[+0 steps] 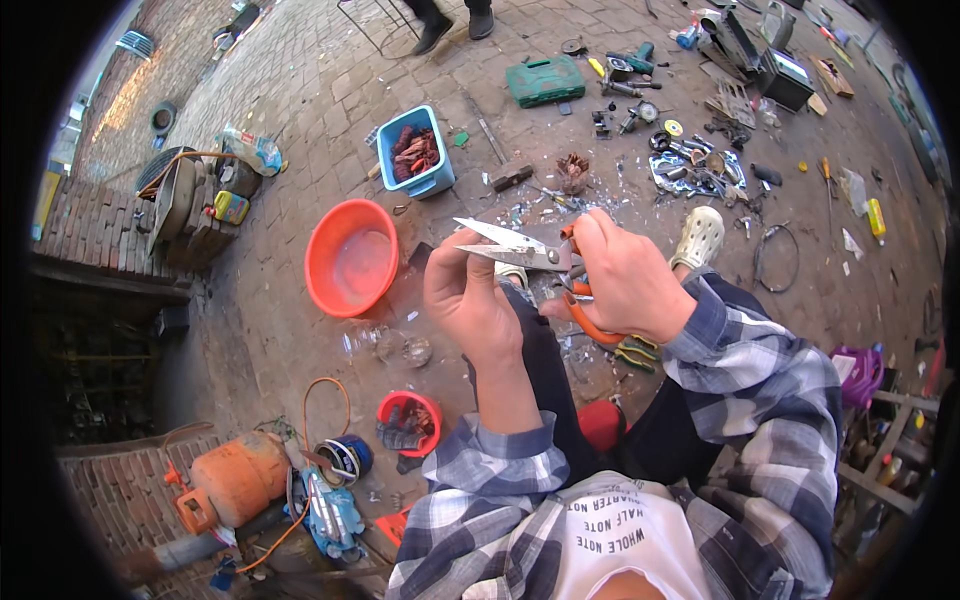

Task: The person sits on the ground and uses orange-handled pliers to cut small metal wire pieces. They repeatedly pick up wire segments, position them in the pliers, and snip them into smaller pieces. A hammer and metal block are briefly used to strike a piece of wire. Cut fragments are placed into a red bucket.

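My right hand (626,274) is closed round the orange handles of a pair of scissors (525,251), whose blades stand apart and point left. At the blades' tips is my left hand (472,300), its fingers bent and its thumb against the lower blade; whether it pinches something small there is hidden. Below my right hand, pliers with green and yellow handles (637,352) lie on the ground. A hammer (511,176) and scattered bits lie beyond the scissors.
An orange-red basin (352,259) and a blue bin of reddish pieces (416,154) stand to the left. Nearer is a small red bucket (409,424). Metal parts (701,165) and a green case (545,81) lie at the upper right. A person's legs (450,22) show at the top.
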The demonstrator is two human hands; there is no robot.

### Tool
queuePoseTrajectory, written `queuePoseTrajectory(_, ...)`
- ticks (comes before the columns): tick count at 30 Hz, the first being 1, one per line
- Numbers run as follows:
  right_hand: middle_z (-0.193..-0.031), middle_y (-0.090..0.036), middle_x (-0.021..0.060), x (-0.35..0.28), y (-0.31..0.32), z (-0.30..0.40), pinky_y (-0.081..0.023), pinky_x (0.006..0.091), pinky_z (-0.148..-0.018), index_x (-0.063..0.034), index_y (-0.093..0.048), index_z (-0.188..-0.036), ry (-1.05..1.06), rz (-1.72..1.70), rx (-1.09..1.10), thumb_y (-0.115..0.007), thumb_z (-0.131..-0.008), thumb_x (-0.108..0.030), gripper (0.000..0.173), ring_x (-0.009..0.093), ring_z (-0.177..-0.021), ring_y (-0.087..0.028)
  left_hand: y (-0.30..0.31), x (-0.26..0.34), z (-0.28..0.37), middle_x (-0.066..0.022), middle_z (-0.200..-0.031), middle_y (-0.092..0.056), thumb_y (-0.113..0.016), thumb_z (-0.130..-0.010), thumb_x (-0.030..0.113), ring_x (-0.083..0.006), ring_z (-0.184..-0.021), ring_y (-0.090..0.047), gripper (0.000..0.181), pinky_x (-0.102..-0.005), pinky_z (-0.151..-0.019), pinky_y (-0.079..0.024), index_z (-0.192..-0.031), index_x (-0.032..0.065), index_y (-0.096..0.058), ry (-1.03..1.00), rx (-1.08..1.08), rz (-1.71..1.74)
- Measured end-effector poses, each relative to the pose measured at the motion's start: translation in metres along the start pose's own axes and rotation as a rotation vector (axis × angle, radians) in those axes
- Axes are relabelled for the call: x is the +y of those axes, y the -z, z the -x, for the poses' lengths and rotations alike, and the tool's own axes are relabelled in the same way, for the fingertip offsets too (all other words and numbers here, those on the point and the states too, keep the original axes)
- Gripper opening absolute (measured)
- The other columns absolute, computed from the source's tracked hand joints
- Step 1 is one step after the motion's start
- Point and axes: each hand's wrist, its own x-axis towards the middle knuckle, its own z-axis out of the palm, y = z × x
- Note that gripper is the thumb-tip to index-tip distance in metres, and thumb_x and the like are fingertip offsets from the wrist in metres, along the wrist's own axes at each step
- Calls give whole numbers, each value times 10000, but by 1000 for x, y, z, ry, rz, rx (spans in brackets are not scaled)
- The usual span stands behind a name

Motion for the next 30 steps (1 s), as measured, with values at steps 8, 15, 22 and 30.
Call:
queuePoseTrajectory(8, -856, -537, 182, 13, -5, 8, -504, 412, -565, 23, -465, -961, -63, -13, -58, -737, -729, -382, 540, 366, -674, -604, -4, -4, 1, -91, -977, -646, -612, -868, -2, -137, -886, -625, 96, -242, -784, -522, -960, -18, -594, 96, 4, -24)
queuePoseTrajectory(15, -846, -554, 197, 9, -8, 8, -505, 412, -558, 21, -467, -946, -95, -10, -26, -725, -750, -355, 497, 370, -651, -609, -8, -7, -1, -78, -916, -648, -630, -866, 26, -138, -834, -626, 88, -254, -732, -520, -941, -10, -600, 137, 73, 32)
queuePoseTrajectory(22, -814, -549, 146, 15, -9, 4, -510, 374, -551, -1, -489, -930, -21, 95, 47, -746, -698, -326, 474, 319, -659, -618, -8, -10, 1, -61, -974, -638, -602, -882, 25, -141, -890, -628, 109, -253, -774, -530, -987, 11, -575, 144, 72, 77)
queuePoseTrajectory(30, -775, -530, 132, 22, -15, 2, -475, 370, -556, -5, -494, -893, -6, 1, 81, -754, -709, -430, 531, 327, -673, -588, -1, -11, -1, -69, -985, -629, -581, -903, 58, -128, -836, -599, 122, -243, -725, -495, -1019, 19, -577, 306, -27, 280)
